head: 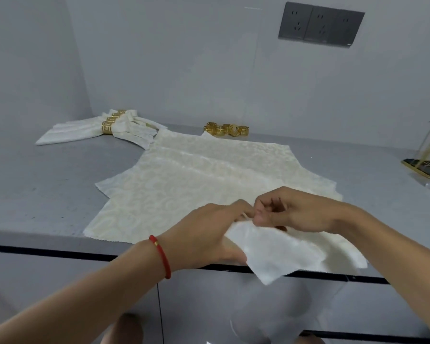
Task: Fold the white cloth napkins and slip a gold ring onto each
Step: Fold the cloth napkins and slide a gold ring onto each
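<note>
**Li:** Head view puts the stack of flat napkins [196, 175] in the middle of the grey counter [47, 194], fanned out, with both hands at the stack's near edge. What are they doing?

**Mo:** Working one corner loose. The left hand [209, 232], with a red cord bracelet [162, 254] on its wrist, has its fingers curled and pinching the near corner of the top napkin [276, 254]. The right hand [291, 212] has thumb and forefinger closed on that same corner, other fingers loosely bent. The lifted flap droops over the counter's front edge.

**Li:** And the rest of the job?

**Mo:** Beyond the stack's far left corner lie the finished napkins [97, 130], each already ringed. Behind the stack's far edge sit the loose gold rings [226, 129]. To the stack's right stands a gold wire holder [427, 157], half out of view.

**Li:** How should this step go?

**Mo:** I'd judge the trick is separating a single layer: rub the corner between the fingertips until only one sheet comes away, then lift low and slowly so the sheets beneath stay put. Whether one layer or two is pinched, I can't tell.
</note>
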Demonstrator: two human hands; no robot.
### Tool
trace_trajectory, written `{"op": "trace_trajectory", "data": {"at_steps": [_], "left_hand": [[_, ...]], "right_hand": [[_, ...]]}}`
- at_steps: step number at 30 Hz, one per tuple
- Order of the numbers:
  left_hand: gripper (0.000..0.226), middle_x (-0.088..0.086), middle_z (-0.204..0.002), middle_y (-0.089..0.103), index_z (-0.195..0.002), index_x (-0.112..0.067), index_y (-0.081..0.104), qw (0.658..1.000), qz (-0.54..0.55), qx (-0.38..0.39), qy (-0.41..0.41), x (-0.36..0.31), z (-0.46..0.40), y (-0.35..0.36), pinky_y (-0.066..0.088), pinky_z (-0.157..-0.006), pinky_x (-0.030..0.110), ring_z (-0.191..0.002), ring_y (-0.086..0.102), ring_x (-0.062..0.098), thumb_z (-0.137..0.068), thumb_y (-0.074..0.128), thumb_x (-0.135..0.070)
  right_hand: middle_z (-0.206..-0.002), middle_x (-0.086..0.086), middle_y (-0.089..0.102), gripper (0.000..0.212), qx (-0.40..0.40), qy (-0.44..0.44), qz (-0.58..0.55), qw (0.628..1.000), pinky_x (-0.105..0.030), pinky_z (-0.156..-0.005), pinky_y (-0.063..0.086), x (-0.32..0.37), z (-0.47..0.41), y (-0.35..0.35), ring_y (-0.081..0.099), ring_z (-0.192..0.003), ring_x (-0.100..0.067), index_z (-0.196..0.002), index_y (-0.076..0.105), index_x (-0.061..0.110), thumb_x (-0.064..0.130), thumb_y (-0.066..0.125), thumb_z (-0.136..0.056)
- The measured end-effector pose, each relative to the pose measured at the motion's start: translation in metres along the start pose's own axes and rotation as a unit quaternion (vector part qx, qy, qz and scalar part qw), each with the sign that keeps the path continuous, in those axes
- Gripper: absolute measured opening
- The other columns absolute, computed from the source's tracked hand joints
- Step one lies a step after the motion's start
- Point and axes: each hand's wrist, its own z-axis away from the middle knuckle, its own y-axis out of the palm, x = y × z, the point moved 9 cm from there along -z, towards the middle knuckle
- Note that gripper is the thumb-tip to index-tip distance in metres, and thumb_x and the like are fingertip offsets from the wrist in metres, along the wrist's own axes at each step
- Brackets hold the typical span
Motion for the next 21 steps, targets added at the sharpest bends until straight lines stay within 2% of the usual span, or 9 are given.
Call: {"op": "trace_trajectory", "data": {"at_steps": [3,5,8,9,11,13,16,18,21], "left_hand": [[0.023,-0.003,-0.067,0.060,-0.106,-0.039,0.054,0.997,-0.025,-0.057,-0.039,0.017,0.010,-0.035,0.043,-0.060,0.029,-0.061,0.052,0.011,-0.090,0.069,-0.033],[0.007,-0.005,-0.060,0.057,-0.094,-0.033,0.059,0.995,-0.025,-0.073,-0.063,0.027,0.015,-0.057,0.039,-0.057,0.027,-0.058,0.050,0.010,-0.093,0.065,-0.037],[0.037,-0.007,-0.057,0.047,-0.068,-0.021,0.051,0.991,0.018,-0.101,-0.082,0.041,0.022,-0.072,0.032,-0.055,0.025,-0.055,0.044,0.008,-0.099,0.054,-0.042],[0.044,-0.009,-0.056,0.041,-0.064,-0.018,0.045,0.989,0.030,-0.111,-0.093,0.045,0.024,-0.074,0.030,-0.054,0.024,-0.053,0.040,0.007,-0.099,0.052,-0.044],[0.050,-0.010,-0.055,0.033,-0.060,-0.016,0.037,0.986,0.051,-0.111,-0.112,0.051,0.028,-0.073,0.026,-0.051,0.022,-0.051,0.034,0.006,-0.095,0.051,-0.050],[0.054,-0.006,-0.055,0.030,-0.059,-0.012,0.034,0.984,0.083,-0.081,-0.135,0.056,0.034,-0.070,0.027,-0.048,0.017,-0.047,0.030,0.006,-0.092,0.058,-0.048],[0.056,-0.002,-0.057,0.034,-0.064,-0.003,0.040,0.979,0.128,0.039,-0.154,0.056,0.044,-0.064,0.028,-0.048,0.018,-0.049,0.032,0.008,-0.087,0.067,-0.047],[0.044,-0.001,-0.060,0.047,-0.071,-0.004,0.056,0.964,0.158,0.131,-0.171,0.055,0.051,-0.060,0.034,-0.050,0.018,-0.052,0.042,0.008,-0.088,0.071,-0.042],[0.020,-0.007,-0.066,0.062,-0.083,-0.015,0.069,0.944,0.185,0.186,-0.200,0.064,0.046,-0.066,0.038,-0.050,0.014,-0.055,0.050,0.005,-0.091,0.072,-0.033]], "right_hand": [[-0.073,0.005,0.052,0.022,-0.045,-0.027,-0.034,0.998,-0.033,-0.062,0.035,0.019,-0.002,0.009,0.041,-0.065,-0.017,-0.089,0.067,0.024,0.043,0.064,-0.099],[-0.090,0.007,0.062,0.030,-0.052,-0.038,-0.040,0.997,-0.032,-0.073,0.045,0.029,-0.002,0.018,0.055,-0.078,-0.015,-0.111,0.066,0.028,0.050,0.070,-0.092],[-0.128,0.020,0.056,0.078,-0.029,-0.014,0.046,0.998,-0.029,-0.102,0.048,0.035,0.006,0.032,0.057,-0.117,-0.003,-0.136,0.041,0.053,0.052,0.086,-0.073],[-0.131,0.023,0.052,0.086,-0.032,-0.008,0.071,0.997,-0.030,-0.104,0.048,0.036,0.009,0.035,0.054,-0.121,-0.001,-0.137,0.034,0.057,0.048,0.090,-0.072],[-0.118,0.022,0.057,0.083,-0.056,-0.016,0.070,0.996,-0.031,-0.095,0.052,0.035,0.012,0.034,0.060,-0.107,-0.005,-0.137,0.034,0.056,0.033,0.088,-0.078],[-0.100,0.016,0.065,0.064,-0.083,-0.039,0.044,0.995,-0.028,-0.079,0.052,0.036,0.015,0.027,0.063,-0.086,-0.008,-0.133,0.049,0.047,0.019,0.081,-0.085],[-0.083,0.011,0.072,0.026,-0.076,-0.049,0.001,0.996,-0.018,-0.069,0.045,0.038,0.018,0.018,0.062,-0.072,-0.005,-0.104,0.073,0.024,0.007,0.068,-0.085],[-0.070,0.005,0.064,0.011,-0.041,-0.038,-0.019,0.998,-0.025,-0.061,0.040,0.036,0.016,0.021,0.054,-0.061,-0.009,-0.079,0.070,0.012,0.007,0.061,-0.083],[-0.061,-0.003,0.050,0.029,-0.047,-0.008,-0.032,0.998,-0.028,-0.052,0.029,0.031,-0.002,0.009,0.040,-0.054,-0.017,-0.066,0.063,0.007,0.015,0.064,-0.093]]}}
